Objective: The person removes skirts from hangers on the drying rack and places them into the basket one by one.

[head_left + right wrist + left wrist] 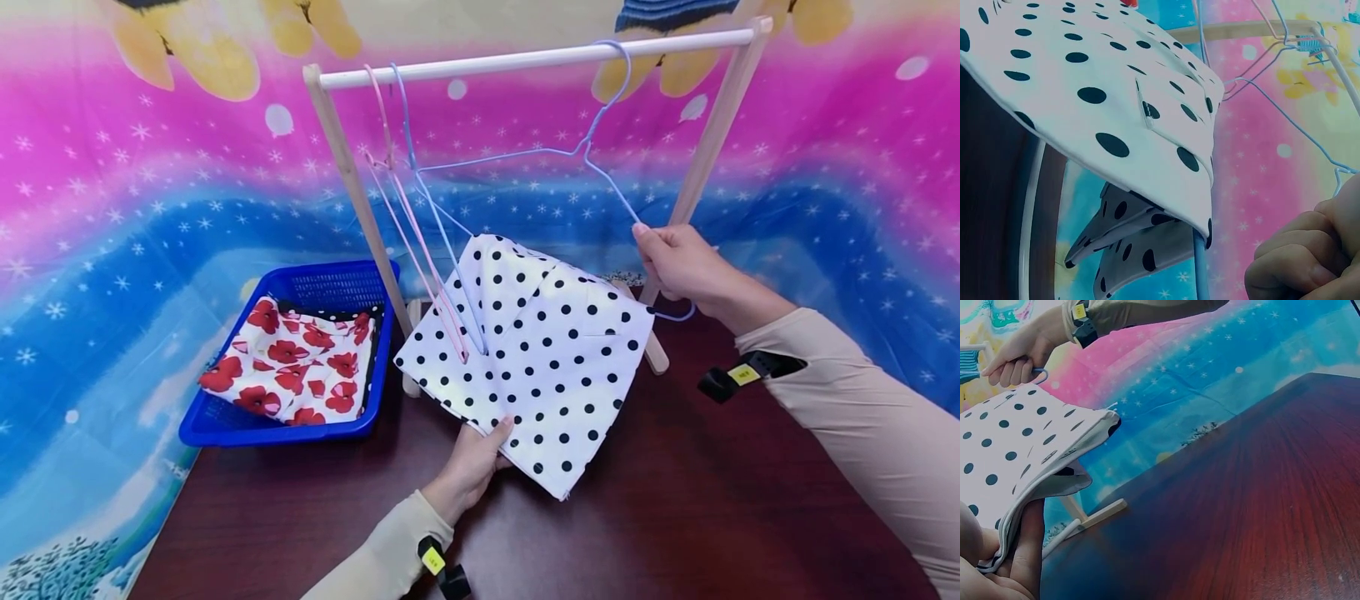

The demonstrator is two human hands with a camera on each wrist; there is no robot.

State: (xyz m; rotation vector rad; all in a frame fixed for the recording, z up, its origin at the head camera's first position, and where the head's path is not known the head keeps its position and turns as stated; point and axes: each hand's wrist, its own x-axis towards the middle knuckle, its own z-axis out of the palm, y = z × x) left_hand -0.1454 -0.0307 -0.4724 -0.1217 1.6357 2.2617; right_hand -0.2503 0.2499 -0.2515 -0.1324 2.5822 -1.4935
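Note:
A white cloth with black polka dots (555, 375) hangs draped over the lower part of a blue wire hanger (627, 200). My right hand (678, 260) grips this hanger near its right shoulder, thumb on the wire. The hanger's hook loops over the rod, and its right end pokes out past the cloth. Lower down, my left hand (468, 467) pinches the cloth's lower left edge, thumb on top. In the left wrist view, fingers (1027, 550) lie beneath the layered edge. The right wrist view shows my curled right hand (1300, 262) beside the dotted cloth.
A wooden rack with a white rod (525, 60) stands on the dark table (675, 500). A pink hanger (381, 108) and another blue hanger (407, 117) hang at its left, overlapping the cloth. Left of the rack, a blue basket (281, 433) holds red-flowered white fabric (300, 367).

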